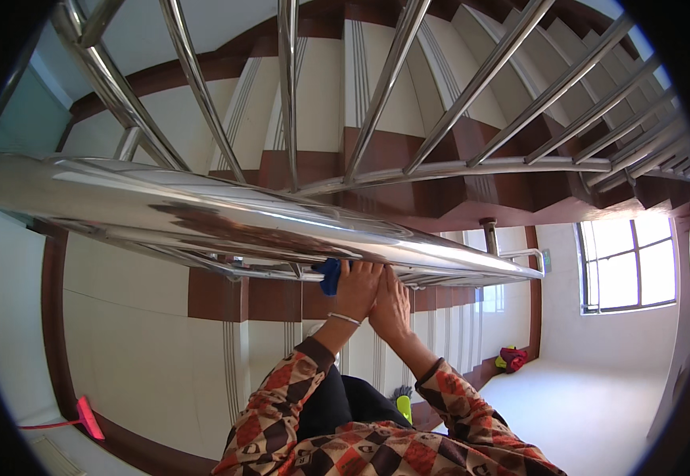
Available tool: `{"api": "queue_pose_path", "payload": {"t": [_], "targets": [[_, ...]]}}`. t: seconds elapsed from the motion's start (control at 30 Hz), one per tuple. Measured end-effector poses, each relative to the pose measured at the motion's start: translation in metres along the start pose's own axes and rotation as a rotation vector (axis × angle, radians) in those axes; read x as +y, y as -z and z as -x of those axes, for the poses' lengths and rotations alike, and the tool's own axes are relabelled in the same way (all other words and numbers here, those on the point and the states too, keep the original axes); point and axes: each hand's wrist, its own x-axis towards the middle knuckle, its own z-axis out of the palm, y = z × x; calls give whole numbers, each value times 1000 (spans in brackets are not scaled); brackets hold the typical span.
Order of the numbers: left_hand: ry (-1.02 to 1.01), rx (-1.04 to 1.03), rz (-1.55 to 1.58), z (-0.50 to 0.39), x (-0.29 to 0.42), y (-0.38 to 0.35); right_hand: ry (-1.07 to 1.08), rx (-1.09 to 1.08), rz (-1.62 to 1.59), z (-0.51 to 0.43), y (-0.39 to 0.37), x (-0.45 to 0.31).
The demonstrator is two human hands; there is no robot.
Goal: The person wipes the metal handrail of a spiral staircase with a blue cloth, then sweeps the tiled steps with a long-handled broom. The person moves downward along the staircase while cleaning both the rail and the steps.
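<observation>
Both hands are at the near side of a wide, shiny metal stair handrail (250,214), side by side and touching. My left hand (360,288), with a bracelet at its wrist, has a blue cloth (329,276) bunched at its outer edge and partly beneath it; its fingertips meet the rail. My right hand (390,300) lies against the left, its fingers close together and pointing at the rail. Whether it touches the cloth is hidden.
Metal balusters (288,95) and tiled stairs (380,83) rise beyond the rail. More steps lie below. A pink-headed broom (90,418) is at lower left, a lime-green brush (404,409) near the legs. Red and yellow-green items (511,359) lie by the wall, under a window (627,265).
</observation>
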Motion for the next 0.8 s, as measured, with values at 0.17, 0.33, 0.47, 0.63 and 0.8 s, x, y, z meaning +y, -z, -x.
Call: {"api": "queue_pose_path", "payload": {"t": [0.17, 0.33, 0.47, 0.63, 0.8], "targets": [[55, -181, 214, 9, -12, 3, 46, -86, 3, -9, 10, 0], [12, 172, 146, 22, -78, 52, 181, -68, -12, -20, 8, -17], [18, 148, 25, 45, -107, 73, 350, -25, -28, -47, 3, -62], [92, 290, 64, 57, -88, 26, 532, 80, -177, -49, -48, -41], [94, 275, 201, 41, -57, 9, 496, -60, 16, -47, -45, 8]]}}
